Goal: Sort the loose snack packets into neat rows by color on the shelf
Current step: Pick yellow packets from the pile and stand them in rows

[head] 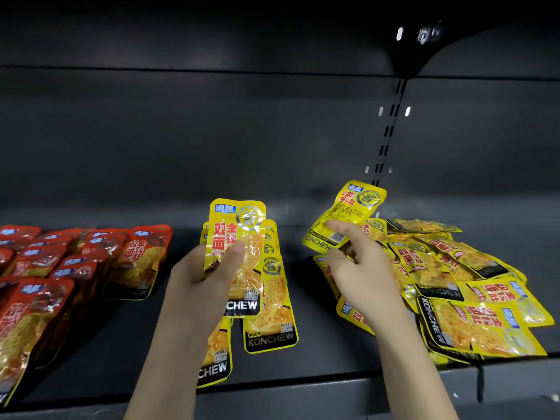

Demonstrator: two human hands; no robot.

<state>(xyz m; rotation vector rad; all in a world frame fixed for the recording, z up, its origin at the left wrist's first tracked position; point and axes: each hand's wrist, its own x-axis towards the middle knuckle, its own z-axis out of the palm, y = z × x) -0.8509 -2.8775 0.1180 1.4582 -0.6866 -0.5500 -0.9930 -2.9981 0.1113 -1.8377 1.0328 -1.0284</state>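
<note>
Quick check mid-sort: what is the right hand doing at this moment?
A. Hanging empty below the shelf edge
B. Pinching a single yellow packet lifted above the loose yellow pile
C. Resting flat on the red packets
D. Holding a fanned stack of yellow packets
B: the right hand pinches one yellow packet raised over the loose yellow pile, while the left hand grips the stack of yellow packets.

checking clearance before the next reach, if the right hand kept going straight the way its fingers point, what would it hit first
Beyond the yellow packet the right hand already pinches, probably the shelf's dark back panel. Nothing else shows in that up-left line, though depth is unclear.
</note>
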